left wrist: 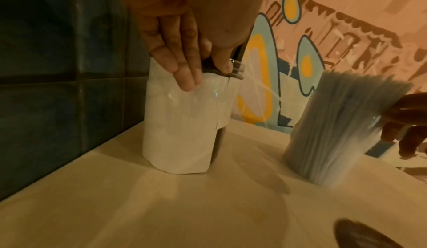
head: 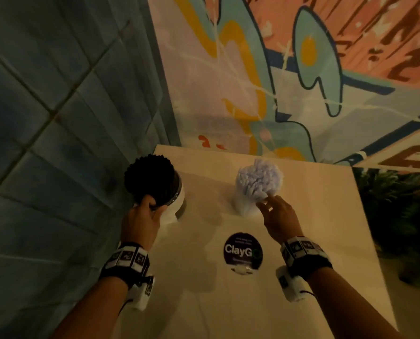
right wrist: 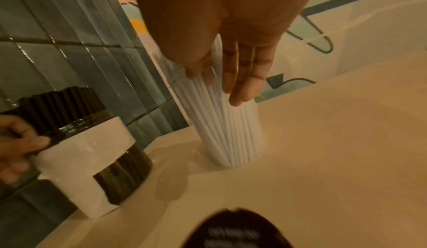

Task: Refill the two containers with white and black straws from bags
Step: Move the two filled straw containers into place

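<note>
The left hand (head: 144, 215) grips the rim of a clear round jar wrapped in white paper (left wrist: 184, 124), thumb hooked inside the rim and fingers flat on the paper outside. This jar is packed with upright thin black straws (head: 150, 176) and stands on the pale beige countertop (head: 302, 241) beside a dark green tiled wall (head: 45, 118). To its right, the right hand (head: 278, 217), fingers straight and relaxed, touches the side of a clear round container full of thin white straws (right wrist: 228, 127) leaning slightly. A round dark sticker with white lettering (head: 243, 250) lies on the countertop between the two wrists.
</note>
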{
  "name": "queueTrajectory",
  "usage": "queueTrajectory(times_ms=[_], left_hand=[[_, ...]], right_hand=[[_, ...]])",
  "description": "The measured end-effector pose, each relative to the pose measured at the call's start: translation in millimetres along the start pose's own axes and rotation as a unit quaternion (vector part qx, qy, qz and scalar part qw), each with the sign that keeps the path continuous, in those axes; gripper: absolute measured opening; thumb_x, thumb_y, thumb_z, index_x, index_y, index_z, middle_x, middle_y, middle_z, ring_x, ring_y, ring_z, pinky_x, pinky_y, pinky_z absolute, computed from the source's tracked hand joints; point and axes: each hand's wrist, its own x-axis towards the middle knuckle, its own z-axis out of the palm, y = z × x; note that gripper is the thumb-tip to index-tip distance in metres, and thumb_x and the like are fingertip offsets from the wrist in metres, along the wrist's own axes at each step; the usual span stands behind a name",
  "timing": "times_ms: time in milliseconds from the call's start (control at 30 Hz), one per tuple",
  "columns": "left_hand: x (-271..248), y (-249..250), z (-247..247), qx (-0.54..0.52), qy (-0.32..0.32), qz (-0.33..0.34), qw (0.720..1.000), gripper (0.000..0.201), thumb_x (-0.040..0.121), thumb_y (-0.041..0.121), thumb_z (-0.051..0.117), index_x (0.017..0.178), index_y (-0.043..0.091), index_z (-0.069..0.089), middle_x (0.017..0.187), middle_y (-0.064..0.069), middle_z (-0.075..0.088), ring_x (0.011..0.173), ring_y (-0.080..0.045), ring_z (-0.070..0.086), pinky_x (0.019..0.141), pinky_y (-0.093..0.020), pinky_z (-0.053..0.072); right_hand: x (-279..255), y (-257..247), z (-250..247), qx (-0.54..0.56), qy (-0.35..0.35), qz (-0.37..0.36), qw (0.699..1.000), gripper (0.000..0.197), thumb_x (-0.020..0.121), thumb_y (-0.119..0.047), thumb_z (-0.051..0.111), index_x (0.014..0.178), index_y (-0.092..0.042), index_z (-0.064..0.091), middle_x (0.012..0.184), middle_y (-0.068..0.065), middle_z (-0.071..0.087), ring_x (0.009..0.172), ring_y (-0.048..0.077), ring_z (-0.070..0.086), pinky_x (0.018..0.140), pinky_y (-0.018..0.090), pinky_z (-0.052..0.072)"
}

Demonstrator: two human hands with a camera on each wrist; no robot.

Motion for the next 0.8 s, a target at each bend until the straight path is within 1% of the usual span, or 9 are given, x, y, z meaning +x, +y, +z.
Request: queueTrajectory(times_ms=[100,167,233,333,400,467,533,667,800], left_hand=[[42.4,-6.5,5.7,-0.004,-0.001,-0.007,1.0,0.026,0.09,0.045,0.062,0.103,0.024,0.051,0.082,-0.009,0.065,0.077,-0.034,0.062,0.057,-0.041,0.051],[66.1,-6.5,7.6,0.002,0.005,0.0,1.0,0.028,0.092,0.045,0.06,0.107,0.022,0.051,0.085,-0.01,0.065,0.08,-0.034,0.062,0.057,-0.038,0.047],[88.5,-4.7,8.0,0.0,0.004,0.005,1.0,0.03,0.093,0.045,0.058,0.11,0.02,0.052,0.087,-0.01,0.066,0.082,-0.034,0.062,0.058,-0.037,0.043],[121.0,-6.3,10.2,-0.003,0.002,0.009,1.0,0.029,0.092,0.045,0.059,0.107,0.021,0.053,0.088,-0.01,0.065,0.085,-0.033,0.061,0.063,-0.041,0.048],[138.8,-7.1,13.3,0.006,0.005,0.021,1.0,0.03,0.09,0.048,0.06,0.102,0.021,0.053,0.084,-0.01,0.065,0.081,-0.033,0.061,0.061,-0.041,0.049],[152.3,-3.9,16.6,0.005,0.006,0.031,0.999,0.03,0.09,0.046,0.062,0.101,0.019,0.054,0.081,-0.01,0.064,0.08,-0.033,0.061,0.058,-0.037,0.043],[163.6,0.8,18.7,-0.004,0.013,0.039,0.999,0.03,0.09,0.042,0.064,0.102,0.016,0.056,0.083,-0.011,0.065,0.082,-0.034,0.061,0.059,-0.035,0.039],[183.3,3.3,23.8,-0.011,0.014,0.051,0.999,0.031,0.089,0.041,0.066,0.103,0.016,0.057,0.086,-0.012,0.067,0.084,-0.036,0.062,0.062,-0.039,0.044],[195.7,7.4,25.0,-0.021,0.01,0.044,0.999,0.03,0.088,0.042,0.066,0.101,0.018,0.054,0.089,-0.012,0.067,0.086,-0.037,0.063,0.067,-0.045,0.052]], right_hand=[[34.4,-28.9,17.8,0.005,-0.005,-0.016,1.0,0.031,0.102,-0.033,0.053,0.129,-0.021,0.062,0.112,0.006,0.062,0.099,0.03,0.06,0.079,0.033,0.043],[55.4,-47.0,29.6,0.004,-0.006,-0.022,1.0,0.03,0.102,-0.035,0.051,0.128,-0.024,0.061,0.112,0.004,0.062,0.099,0.028,0.06,0.081,0.037,0.048],[75.2,-62.8,41.6,0.006,-0.005,-0.029,1.0,0.029,0.101,-0.036,0.051,0.125,-0.024,0.061,0.111,0.004,0.062,0.097,0.028,0.06,0.08,0.037,0.049],[100.0,-83.8,58.3,0.011,-0.001,-0.038,0.999,0.028,0.101,-0.037,0.051,0.123,-0.024,0.061,0.111,0.004,0.061,0.096,0.028,0.061,0.078,0.038,0.05],[112.8,-96.3,67.0,0.017,0.003,-0.041,0.999,0.028,0.101,-0.037,0.051,0.123,-0.024,0.061,0.112,0.003,0.061,0.096,0.028,0.061,0.078,0.038,0.05],[124.2,-107.0,74.1,0.02,0.003,-0.041,0.999,0.028,0.101,-0.038,0.051,0.124,-0.025,0.06,0.114,0.002,0.061,0.097,0.027,0.061,0.079,0.037,0.05],[135.1,-115.3,80.4,0.018,0.003,-0.043,0.999,0.028,0.101,-0.039,0.05,0.124,-0.026,0.059,0.115,0.002,0.06,0.097,0.027,0.061,0.079,0.038,0.05],[152.5,-127.2,89.4,0.011,0.008,-0.057,0.998,0.028,0.101,-0.039,0.05,0.123,-0.025,0.059,0.113,0.003,0.06,0.096,0.029,0.062,0.078,0.039,0.05],[163.8,-135.7,94.9,0.005,0.007,-0.06,0.998,0.028,0.101,-0.041,0.048,0.122,-0.025,0.058,0.113,0.003,0.06,0.096,0.029,0.062,0.078,0.039,0.051]])
